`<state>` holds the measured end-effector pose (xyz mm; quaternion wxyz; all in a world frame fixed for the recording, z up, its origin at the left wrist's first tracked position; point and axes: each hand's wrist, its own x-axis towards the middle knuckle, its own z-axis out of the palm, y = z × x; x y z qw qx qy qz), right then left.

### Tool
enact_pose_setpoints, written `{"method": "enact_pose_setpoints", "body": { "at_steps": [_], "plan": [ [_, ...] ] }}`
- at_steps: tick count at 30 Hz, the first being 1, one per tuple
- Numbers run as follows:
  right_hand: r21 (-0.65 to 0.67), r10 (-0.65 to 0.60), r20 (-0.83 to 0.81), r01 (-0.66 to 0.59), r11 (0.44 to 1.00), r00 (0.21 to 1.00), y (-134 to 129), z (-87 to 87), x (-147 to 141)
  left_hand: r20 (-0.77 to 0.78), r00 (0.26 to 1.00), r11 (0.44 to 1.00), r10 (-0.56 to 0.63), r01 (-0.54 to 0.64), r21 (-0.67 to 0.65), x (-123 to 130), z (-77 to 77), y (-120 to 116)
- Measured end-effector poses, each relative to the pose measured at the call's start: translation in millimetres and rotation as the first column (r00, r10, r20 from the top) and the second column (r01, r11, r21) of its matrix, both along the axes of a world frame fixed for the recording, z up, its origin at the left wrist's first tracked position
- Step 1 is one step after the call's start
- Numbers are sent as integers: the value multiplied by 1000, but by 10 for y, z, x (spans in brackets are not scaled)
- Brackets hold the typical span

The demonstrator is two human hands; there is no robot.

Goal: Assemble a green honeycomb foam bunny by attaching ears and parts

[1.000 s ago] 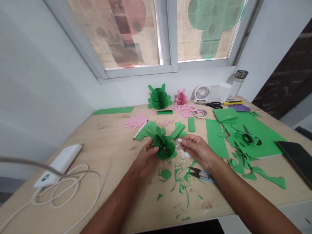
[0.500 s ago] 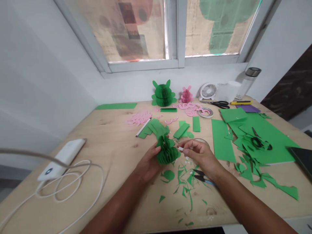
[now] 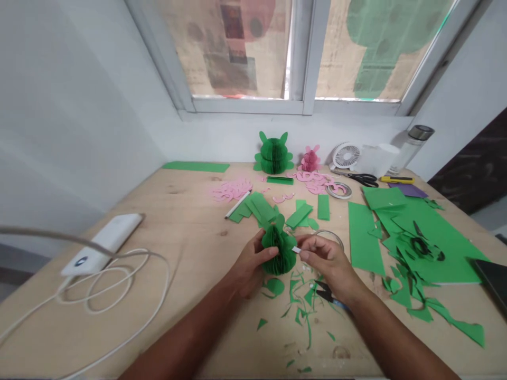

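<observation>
My left hand (image 3: 251, 261) is closed round the left side of a green honeycomb paper figure (image 3: 280, 252), its thumb across the folds. Rounded paper tabs stick out from the figure's top and side. Between the thumb and fingers of my right hand (image 3: 325, 258) is a small white strip (image 3: 296, 249), probably tape, its end at the figure's right edge. Whether the strip touches the figure I cannot tell. A roll of tape (image 3: 335, 236) lies partly hidden behind my right hand. Small scissors (image 3: 325, 292) rest beneath that hand, their handles covered.
Green paper scraps (image 3: 303, 306) litter the front. A finished green figure (image 3: 274, 156) and a pink one (image 3: 310, 159) stand by the wall. Green sheets (image 3: 366, 237) and black scissors (image 3: 422, 247) lie right. A power bank (image 3: 106, 245) with a white cable (image 3: 164, 295) lies left.
The view has shifted slightly. The green figure has turned a little in my left hand, which now shows its thumb across the front. The white strip stays by the figure's right side.
</observation>
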<state>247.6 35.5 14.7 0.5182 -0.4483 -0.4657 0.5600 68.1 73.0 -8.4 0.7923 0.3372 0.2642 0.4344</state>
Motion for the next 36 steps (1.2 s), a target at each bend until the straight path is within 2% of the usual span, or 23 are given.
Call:
{"method": "enact_pose_setpoints", "body": {
  "at_steps": [7, 17, 24, 36],
  "plan": [
    [2, 5, -24, -5, 1000, 1000, -10, 22, -9, -4, 999, 998, 47, -46, 42, 12, -60, 31],
    [21, 28, -6, -28, 999, 1000, -26, 5, -30, -14, 998, 998, 58, -57, 41, 13, -60, 16],
    [-12, 13, -14, -13, 1000, 1000, -29, 14, -41, -22, 997, 996, 76, -75, 45, 20, -35, 12],
    [4, 46, -18, -46, 999, 999, -26, -9, -26, -31, 996, 996, 88, -87, 29, 36, 38, -15]
  ]
}}
